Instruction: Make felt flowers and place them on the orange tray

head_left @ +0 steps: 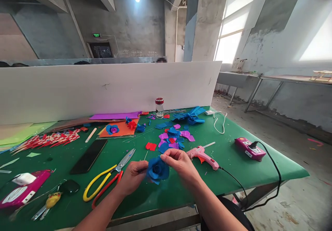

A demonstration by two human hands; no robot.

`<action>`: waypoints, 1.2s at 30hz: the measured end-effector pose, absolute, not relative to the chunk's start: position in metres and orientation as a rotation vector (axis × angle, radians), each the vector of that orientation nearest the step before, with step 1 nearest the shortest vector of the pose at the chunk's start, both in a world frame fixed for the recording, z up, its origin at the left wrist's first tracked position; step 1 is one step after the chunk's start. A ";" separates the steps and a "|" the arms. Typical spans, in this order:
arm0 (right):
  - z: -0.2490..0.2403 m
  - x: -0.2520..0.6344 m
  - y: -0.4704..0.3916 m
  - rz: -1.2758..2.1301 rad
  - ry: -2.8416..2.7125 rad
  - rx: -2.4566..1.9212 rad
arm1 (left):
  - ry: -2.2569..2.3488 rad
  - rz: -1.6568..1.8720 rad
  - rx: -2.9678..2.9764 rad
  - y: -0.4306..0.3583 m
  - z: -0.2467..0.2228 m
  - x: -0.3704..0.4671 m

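A blue paper flower (157, 169) with layered petals hangs over the front part of the green table. My left hand (134, 175) grips it from the left side, fingers closed; a thin pale stick shows just above these fingers. The thumb and fingertips of my right hand (178, 162) pinch a petal at the flower's upper right edge. Right behind my hands lie loose blue, purple and red paper petals (185, 135). A pink glue gun (203, 156) rests to the right of my right hand, and open scissors (114, 175) with yellow and red handles lie to the left.
On the green table (233, 179) are a black phone (89, 156), a glass jar (159, 108), magenta power strips (250, 148) with a black cable, and small finished flowers on an orange sheet (103, 131). A white board (109, 89) stands along the back.
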State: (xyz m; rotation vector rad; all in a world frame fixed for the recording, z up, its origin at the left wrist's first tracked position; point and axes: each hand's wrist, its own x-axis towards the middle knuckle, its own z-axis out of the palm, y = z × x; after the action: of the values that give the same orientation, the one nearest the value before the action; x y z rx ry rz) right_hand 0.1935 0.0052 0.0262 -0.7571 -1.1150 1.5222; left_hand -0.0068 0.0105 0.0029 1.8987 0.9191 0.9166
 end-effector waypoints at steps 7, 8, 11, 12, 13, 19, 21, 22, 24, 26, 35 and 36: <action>0.026 0.196 0.011 1.538 -0.808 -0.754 | 1.017 1.273 2.037 0.011 0.012 -0.006; 0.026 0.196 0.012 1.520 -0.754 -0.758 | 1.059 1.365 2.031 0.011 0.013 -0.007; 0.022 0.192 0.012 1.501 -0.699 -0.755 | 1.184 1.575 1.960 0.013 0.013 -0.013; 0.020 0.190 0.011 1.504 -0.710 -0.748 | 1.214 1.608 1.927 0.014 0.012 -0.015; 0.018 0.187 0.009 1.507 -0.729 -0.740 | 1.235 1.621 1.895 0.016 0.010 -0.017; 0.012 0.172 0.005 1.488 -0.896 -0.774 | 1.310 1.543 1.698 0.024 -0.002 -0.020; 0.012 0.172 0.008 1.462 -0.921 -0.778 | 1.320 1.487 1.665 0.024 -0.002 -0.017; 0.012 0.172 0.010 1.455 -0.923 -0.770 | 1.316 1.465 1.657 0.024 -0.002 -0.016; 0.010 0.173 0.013 1.478 -0.900 -0.738 | 1.307 1.425 1.655 0.023 -0.002 -0.013; 0.009 0.174 0.014 1.552 -0.852 -0.707 | 1.306 1.410 1.667 0.022 -0.002 -0.011; 0.015 0.166 0.002 1.622 -0.953 -0.715 | 1.310 1.388 1.753 0.019 0.003 -0.007; 0.015 0.166 0.002 1.589 -0.967 -0.746 | 1.301 1.391 1.759 0.019 0.003 -0.007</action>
State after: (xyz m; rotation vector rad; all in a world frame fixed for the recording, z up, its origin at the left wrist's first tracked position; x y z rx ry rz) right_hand 0.1661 0.0017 0.0152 -0.7459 -0.9672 1.5894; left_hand -0.0070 0.0190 0.0030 1.7586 1.3010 1.3914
